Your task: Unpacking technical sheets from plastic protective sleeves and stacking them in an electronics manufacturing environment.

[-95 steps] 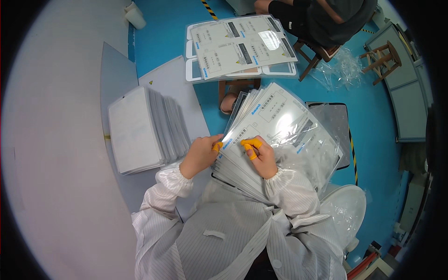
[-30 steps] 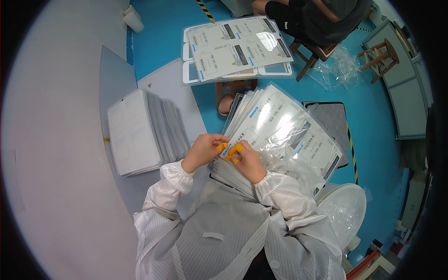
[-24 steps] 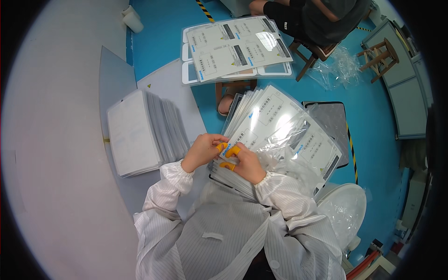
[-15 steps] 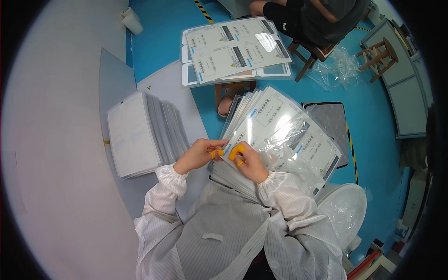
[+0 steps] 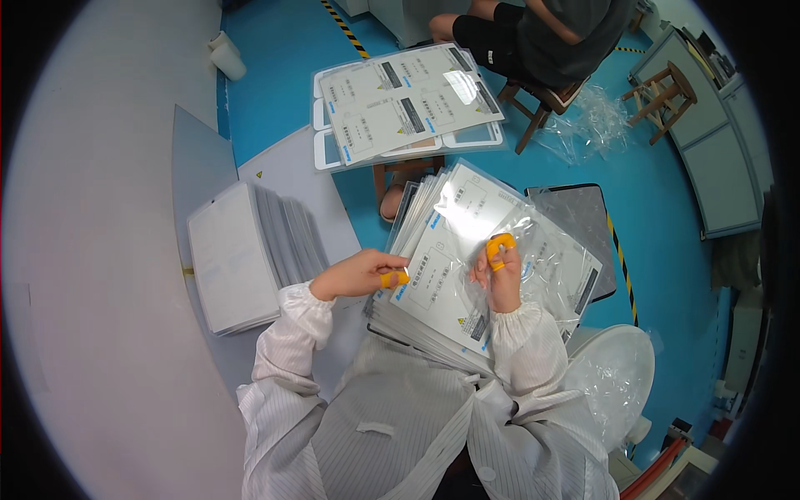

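A stack of white printed plastic sheets (image 5: 433, 279) leans in front of me, fanned at its left side. My left hand (image 5: 354, 274), with a yellow finger cot, pinches the left edge of the top sheet between thumb and fingers. Over the right part of that sheet, my right hand (image 5: 502, 279) is closed, with yellow cots on its fingers. It grips wrinkled clear film (image 5: 546, 242), which spreads loosely over the sheet's right half; the exact pinch point is partly hidden by the fingers.
Left, a thick stack of white sheets (image 5: 233, 258) stands on a grey table (image 5: 300, 158). Ahead, more printed sheets (image 5: 417, 100) lie on a stool. A seated person (image 5: 558, 42) is beyond. Discarded film (image 5: 587, 125) lies on the floor; a film-filled white bin (image 5: 617, 375) stands right.
My right hand has moved right and slightly away from me, from beside the left hand, drawing the film along. My left hand stays at the sheet's edge. The view has shifted slightly.
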Demonstrator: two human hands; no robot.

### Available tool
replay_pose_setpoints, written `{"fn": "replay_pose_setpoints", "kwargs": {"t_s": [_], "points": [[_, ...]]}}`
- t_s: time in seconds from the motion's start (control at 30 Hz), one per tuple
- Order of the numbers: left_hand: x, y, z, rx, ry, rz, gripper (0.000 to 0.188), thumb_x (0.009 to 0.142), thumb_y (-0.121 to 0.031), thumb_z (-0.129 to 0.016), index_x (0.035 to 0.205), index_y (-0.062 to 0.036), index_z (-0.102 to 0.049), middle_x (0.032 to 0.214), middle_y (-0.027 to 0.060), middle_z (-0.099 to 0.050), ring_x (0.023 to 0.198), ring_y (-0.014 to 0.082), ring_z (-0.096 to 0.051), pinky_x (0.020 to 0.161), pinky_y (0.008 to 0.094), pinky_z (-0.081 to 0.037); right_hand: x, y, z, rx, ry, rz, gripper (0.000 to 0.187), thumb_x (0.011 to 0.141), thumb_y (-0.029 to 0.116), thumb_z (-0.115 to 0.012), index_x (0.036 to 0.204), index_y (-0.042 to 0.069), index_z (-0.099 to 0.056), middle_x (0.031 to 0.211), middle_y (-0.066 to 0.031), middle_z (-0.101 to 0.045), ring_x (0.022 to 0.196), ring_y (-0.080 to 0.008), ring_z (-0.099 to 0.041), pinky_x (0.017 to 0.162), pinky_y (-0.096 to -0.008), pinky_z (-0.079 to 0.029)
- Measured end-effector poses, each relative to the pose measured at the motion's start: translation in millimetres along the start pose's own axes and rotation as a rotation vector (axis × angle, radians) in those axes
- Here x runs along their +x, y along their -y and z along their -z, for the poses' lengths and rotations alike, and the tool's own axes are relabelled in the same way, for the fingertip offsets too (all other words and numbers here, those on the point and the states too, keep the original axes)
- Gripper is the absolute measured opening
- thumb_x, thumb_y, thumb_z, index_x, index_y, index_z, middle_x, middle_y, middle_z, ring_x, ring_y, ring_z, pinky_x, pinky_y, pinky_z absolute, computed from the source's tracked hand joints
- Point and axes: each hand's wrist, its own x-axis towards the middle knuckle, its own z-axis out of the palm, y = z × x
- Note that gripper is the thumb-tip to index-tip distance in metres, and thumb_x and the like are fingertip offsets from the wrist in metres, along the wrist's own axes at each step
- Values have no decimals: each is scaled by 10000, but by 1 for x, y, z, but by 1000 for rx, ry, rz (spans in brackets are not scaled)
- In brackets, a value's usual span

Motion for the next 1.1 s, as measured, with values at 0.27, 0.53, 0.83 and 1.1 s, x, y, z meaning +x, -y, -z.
{"fn": "replay_pose_setpoints", "kwargs": {"t_s": [0.27, 0.53, 0.83, 1.1], "points": [[18, -12, -14, -184, -277, 228, 338, 846, -12, -481, 1179, 0, -534, 769, -10, -582, 571, 51, -474, 526, 211, -432, -18, 30, 21, -46, -110, 89, 105, 926, 176, -417, 996, 98, -425, 653, -35, -449, 441, -79, -345, 434, -238, -369], [1, 26, 107, -274, -593, 150, 311, 855, -35, -433, 1139, -27, -560, 860, 24, -610, 689, 45, -544, 532, 157, -413, -93, 229, 266, -351, -812, 749, 125, 849, 115, -496, 734, 78, -466, 662, -6, -437, 488, -76, -315, 452, -202, -264], [33, 64, 201, -467, -854, -20, 370, 860, 59, -436, 1221, -18, -467, 1010, 129, -606, 847, 150, -621, 700, 200, -510, -190, 296, 291, -302, -1156, 1074, 161, 856, 29, -402, 700, 36, -440, 688, -47, -425, 508, -121, -313, 522, -257, -311], [87, 58, 203, -431, -1165, -11, 349, 837, 53, -480, 1185, 22, -488, 767, 87, -595, 509, 76, -471, 422, 212, -361, -181, 291, 232, -486, -942, 1013, 166, 897, 117, -435, 752, 39, -458, 696, -26, -441, 475, -71, -295, 470, -196, -255]]}}
